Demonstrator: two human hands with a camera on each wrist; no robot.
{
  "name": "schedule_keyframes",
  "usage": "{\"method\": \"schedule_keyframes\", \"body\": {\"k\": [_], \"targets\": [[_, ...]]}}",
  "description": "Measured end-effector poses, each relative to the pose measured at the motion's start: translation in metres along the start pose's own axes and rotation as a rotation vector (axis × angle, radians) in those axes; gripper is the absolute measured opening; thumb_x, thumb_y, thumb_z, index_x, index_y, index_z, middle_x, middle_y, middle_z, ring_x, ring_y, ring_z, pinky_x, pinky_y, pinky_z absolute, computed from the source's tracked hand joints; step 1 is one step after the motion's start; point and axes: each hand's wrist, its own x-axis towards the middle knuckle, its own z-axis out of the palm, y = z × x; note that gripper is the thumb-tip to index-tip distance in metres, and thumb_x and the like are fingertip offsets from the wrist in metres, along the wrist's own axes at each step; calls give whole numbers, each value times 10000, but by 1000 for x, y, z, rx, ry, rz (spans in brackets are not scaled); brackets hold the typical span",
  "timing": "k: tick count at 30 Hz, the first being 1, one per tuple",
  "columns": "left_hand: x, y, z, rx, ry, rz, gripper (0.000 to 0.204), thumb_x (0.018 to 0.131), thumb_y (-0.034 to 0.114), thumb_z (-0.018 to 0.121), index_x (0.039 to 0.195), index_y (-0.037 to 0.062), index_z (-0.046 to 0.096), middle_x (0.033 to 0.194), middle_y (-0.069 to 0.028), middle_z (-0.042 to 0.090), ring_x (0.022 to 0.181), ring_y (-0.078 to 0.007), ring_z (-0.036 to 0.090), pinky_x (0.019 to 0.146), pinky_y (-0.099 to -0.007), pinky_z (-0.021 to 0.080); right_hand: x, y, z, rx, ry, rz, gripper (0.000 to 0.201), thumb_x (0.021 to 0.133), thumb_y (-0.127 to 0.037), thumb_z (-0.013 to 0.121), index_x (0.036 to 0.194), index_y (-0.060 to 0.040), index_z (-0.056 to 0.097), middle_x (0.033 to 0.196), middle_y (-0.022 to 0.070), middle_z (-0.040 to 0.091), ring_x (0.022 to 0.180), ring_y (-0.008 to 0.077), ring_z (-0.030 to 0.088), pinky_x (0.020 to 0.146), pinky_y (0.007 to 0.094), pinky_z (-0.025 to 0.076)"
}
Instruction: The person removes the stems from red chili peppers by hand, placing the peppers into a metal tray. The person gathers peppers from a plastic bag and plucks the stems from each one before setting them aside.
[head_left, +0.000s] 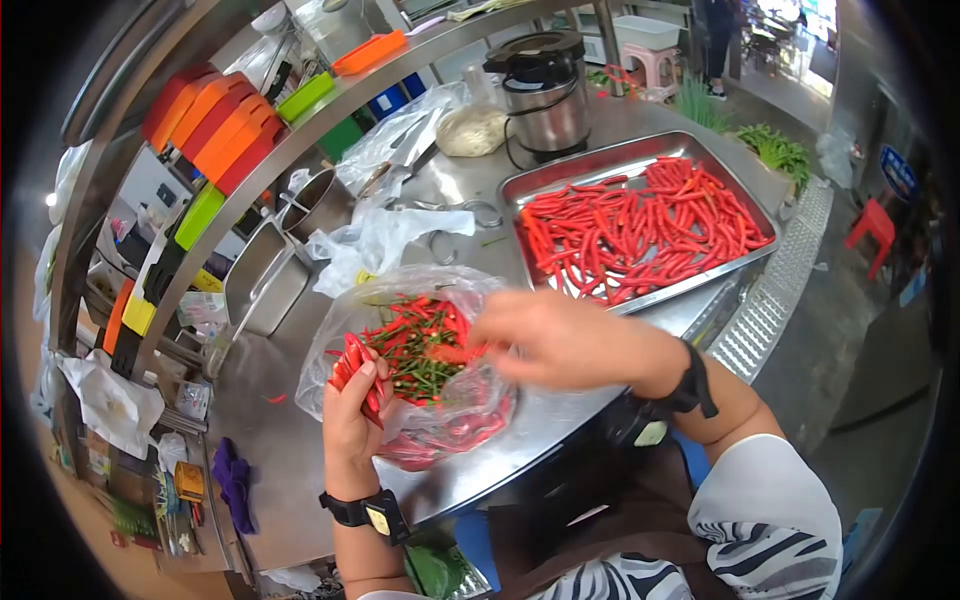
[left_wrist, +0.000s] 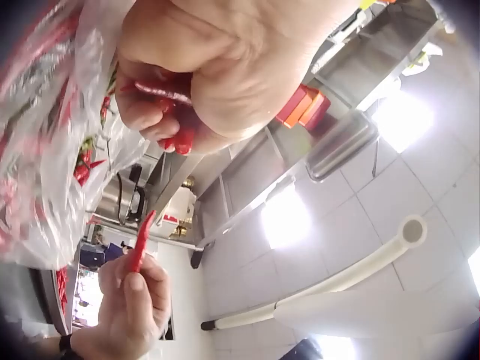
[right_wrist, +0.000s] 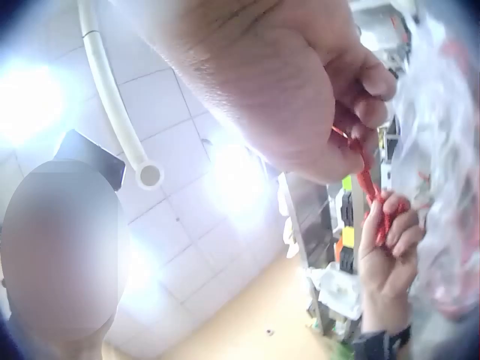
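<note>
Several red chili peppers (head_left: 362, 375) are gripped in my left hand (head_left: 350, 425), at the left side of an open clear plastic bag (head_left: 318, 365). Inside the bag lie red chilies with green stems (head_left: 425, 370). My right hand (head_left: 560, 340) is over the bag's right side, blurred in the head view. In the left wrist view it pinches a single red chili (left_wrist: 142, 244) between thumb and fingers. The right wrist view shows that chili close to the bunch in my left hand. Beyond the bag, a steel tray (head_left: 590, 167) holds many red chilies (head_left: 640, 235), spread out.
A steel electric cooker (head_left: 545, 100) stands behind the tray. A crumpled white plastic bag (head_left: 385, 240), a rectangular steel pan (head_left: 262, 285) and a steel pot (head_left: 322, 203) are at the left. A purple cloth (head_left: 232, 482) lies near the left edge; a shelf (head_left: 445, 50) overhangs the back.
</note>
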Motion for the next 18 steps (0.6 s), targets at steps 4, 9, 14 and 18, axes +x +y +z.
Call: {"method": "schedule_keyframes", "body": {"k": [4,9,14,18], "targets": [[10,9,61,116,-3,-36,142,932,170,595,1012,71,534,816,-10,536,521,-56,429,442,-207,321,-49,40,-61,-311,373,176,234,815,-71,623,1045,-38,651,1053,148,569,950,325,610,824,402,507],[64,-11,129,238,-157,-198,251,876,216,706,1025,78,558,821,19,558,664,-55,528,526,-213,421,-106,43,-105,-381,603,355,392,832,-61,640,1220,-45,581,1305,159,470,870,235,620,820,346,511],[93,-42,181,320,-169,-270,555,895,446,645,1248,61,455,1179,-75,520,1072,-184,499,872,-409,431,-157,44,-118,-380,628,447,346,847,-57,624,1187,-5,587,1297,153,486,846,179,607,761,317,511],[90,-36,192,367,-213,-296,1000,860,653,561,1518,41,124,1589,-135,89,1460,-343,77,1114,-595,192,-177,50,-121,-349,587,496,320,845,-45,623,1161,2,594,1285,145,498,836,182,619,744,308,514]]}}
